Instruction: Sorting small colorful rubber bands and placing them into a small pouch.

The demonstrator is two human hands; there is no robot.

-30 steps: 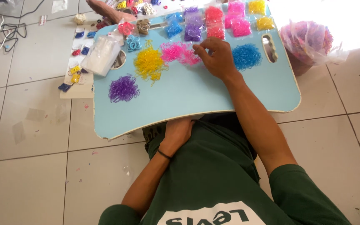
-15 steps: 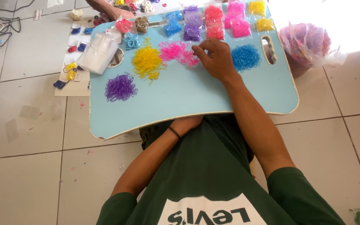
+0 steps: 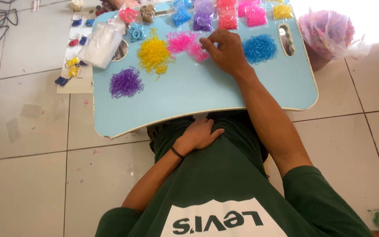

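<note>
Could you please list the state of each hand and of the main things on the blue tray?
right hand: on the tray, fingertips pinching at the pink pile
left hand: resting flat on the lap, holding nothing
pink pile: loose, spread out
yellow pile: loose, untouched
purple pile: loose, apart from the rest
blue pile: loose, beside the right hand
blue tray: lying flat over the lap
clear bag: lying across the tray's corner

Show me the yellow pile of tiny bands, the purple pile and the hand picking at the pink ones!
yellow band pile point(image 3: 154, 53), head view, middle of the heap.
purple band pile point(image 3: 125, 82), head view, centre of the heap.
right hand point(image 3: 225, 52), head view, back of the hand.
</note>
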